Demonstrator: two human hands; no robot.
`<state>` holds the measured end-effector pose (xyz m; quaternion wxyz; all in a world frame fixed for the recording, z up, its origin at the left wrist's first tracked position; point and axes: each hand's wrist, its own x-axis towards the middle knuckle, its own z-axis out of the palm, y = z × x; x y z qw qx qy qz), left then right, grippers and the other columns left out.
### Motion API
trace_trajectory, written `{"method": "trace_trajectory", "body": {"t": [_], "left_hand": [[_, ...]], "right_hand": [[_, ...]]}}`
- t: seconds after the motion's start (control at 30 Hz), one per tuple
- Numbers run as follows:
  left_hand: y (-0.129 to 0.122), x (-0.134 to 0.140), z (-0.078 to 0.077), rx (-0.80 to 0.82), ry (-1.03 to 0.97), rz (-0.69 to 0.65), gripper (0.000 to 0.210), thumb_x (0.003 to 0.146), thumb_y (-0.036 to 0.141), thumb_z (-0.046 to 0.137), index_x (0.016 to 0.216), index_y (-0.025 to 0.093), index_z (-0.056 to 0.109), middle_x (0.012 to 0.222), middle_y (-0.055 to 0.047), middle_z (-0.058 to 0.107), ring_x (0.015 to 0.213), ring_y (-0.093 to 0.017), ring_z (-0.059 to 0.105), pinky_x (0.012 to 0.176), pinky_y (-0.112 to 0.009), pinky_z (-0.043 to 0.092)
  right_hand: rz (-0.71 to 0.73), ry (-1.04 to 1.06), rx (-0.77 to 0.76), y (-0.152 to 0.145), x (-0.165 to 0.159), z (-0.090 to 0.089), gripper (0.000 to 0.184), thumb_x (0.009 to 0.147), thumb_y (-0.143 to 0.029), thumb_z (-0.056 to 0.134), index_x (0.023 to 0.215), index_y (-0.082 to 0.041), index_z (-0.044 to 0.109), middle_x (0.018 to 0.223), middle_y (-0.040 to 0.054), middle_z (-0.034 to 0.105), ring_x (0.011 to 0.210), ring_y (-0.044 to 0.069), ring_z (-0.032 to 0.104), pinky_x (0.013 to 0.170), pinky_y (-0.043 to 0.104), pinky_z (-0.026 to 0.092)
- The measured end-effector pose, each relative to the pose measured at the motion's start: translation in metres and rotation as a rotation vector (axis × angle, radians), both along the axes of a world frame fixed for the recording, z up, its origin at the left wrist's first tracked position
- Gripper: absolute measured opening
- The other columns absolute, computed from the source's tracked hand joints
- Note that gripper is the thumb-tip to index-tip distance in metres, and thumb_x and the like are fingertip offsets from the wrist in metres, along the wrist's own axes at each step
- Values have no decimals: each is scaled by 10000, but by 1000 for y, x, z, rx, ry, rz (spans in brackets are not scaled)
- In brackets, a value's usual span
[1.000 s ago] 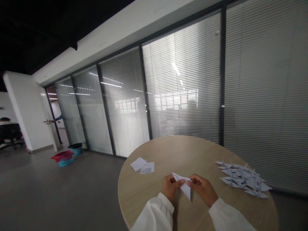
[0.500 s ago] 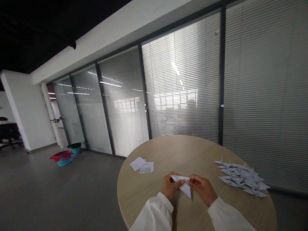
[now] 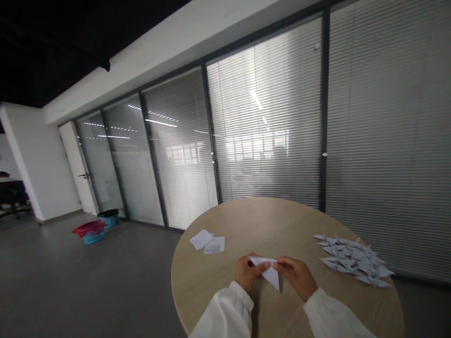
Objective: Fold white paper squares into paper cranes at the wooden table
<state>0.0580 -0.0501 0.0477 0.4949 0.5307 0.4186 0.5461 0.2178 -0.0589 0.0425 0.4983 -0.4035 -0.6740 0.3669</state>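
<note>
A white sheet of paper folded to a triangle point(image 3: 272, 279) is held between both hands, over the near part of the round wooden table point(image 3: 246, 216). My left hand point(image 3: 247, 272) grips its left side, thumb on top and fingers behind. My right hand point(image 3: 295, 274) pinches the upper right corner between thumb and fingertips. The triangle's point hangs down toward me. To the right lies a cluster of folded white paper cranes point(image 3: 352, 260), several of them close together. At the left of the table are a few flat paper squares point(image 3: 202, 239), one with print on it point(image 3: 214, 244).
Glass partitions with blinds point(image 3: 264, 117) stand right behind the table. On the floor at the left are a blue basket with a red liner point(image 3: 92, 231) and another with a black liner point(image 3: 110, 217). Farther back is a white door point(image 3: 80, 169).
The door at the far left has swung from partly open to nearly or fully closed. My hands and the folded paper have hardly moved.
</note>
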Motion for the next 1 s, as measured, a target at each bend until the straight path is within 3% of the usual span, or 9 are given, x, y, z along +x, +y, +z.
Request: {"method": "trace_trajectory", "body": {"t": [0.57, 0.8, 1.0], "left_hand": [[-5, 3, 5, 0, 2, 30, 353, 416, 374, 776, 534, 109, 575, 425, 30, 495, 401, -73, 437, 404, -193, 362], [1, -2, 2, -80, -114, -10, 411, 427, 387, 777, 684, 101, 629, 588, -38, 619, 519, -123, 549, 485, -226, 440], [1, -5, 4, -126, -156, -8, 429, 415, 395, 781, 683, 86, 649, 613, -65, 638, 538, -141, 569, 511, -246, 467]], "right_hand": [[6, -24, 0, 1, 0, 1, 385, 696, -517, 530, 719, -149, 640, 661, 28, 634, 646, 170, 567, 581, 225, 420], [-16, -42, 3, -1, 2, 4, 406, 721, -520, 483, 768, -153, 652, 686, 45, 649, 664, 188, 585, 602, 245, 435], [-23, -48, 40, 0, 3, 2, 424, 725, -535, 476, 768, -155, 659, 692, 52, 656, 667, 191, 592, 611, 251, 447]]}}
